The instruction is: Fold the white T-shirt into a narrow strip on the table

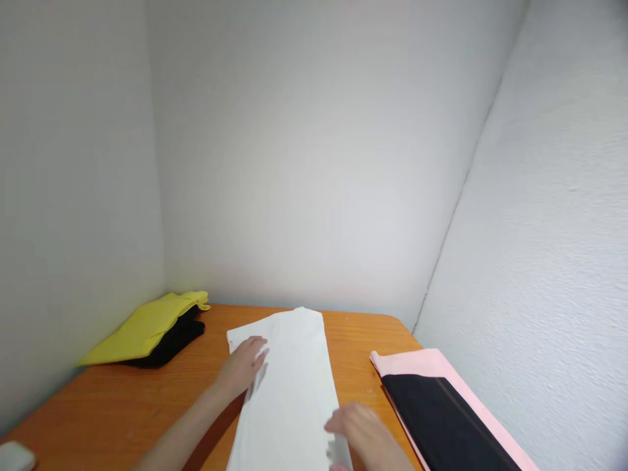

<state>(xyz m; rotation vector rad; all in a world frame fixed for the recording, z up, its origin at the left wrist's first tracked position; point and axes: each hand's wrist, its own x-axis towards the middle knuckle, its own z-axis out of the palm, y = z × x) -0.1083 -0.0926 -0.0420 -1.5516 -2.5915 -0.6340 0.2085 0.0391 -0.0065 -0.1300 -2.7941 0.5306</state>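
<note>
Head view looks down at a wooden bench (pixel 122 399) set into a corner of plain white walls (pixel 314 163). A white cloth (pixel 294 386) lies flat along the middle of the bench, folded into a long strip running from the near edge toward the back wall. The left hand (pixel 243 366) rests palm down on the cloth's left edge, near its far end, fingers (pixel 258 345) spread flat and gripping nothing. The right hand (pixel 363 428) lies on the cloth's right edge, closer to the camera, fingers loosely curled over the fabric; whether they pinch the edge cannot be told. Both forearms reach in from the bottom of the frame.

At the back left, well apart from the hands, a yellow cloth (pixel 147 327) lies folded on top of a black cloth (pixel 171 343), against the left wall. At the right, just beside the right hand, a pink cloth (pixel 422 363) lies along the right wall with a black panel (pixel 441 425) on top of it. A pale rounded object (pixel 14 456) shows at the bottom left corner, too cropped to identify.
</note>
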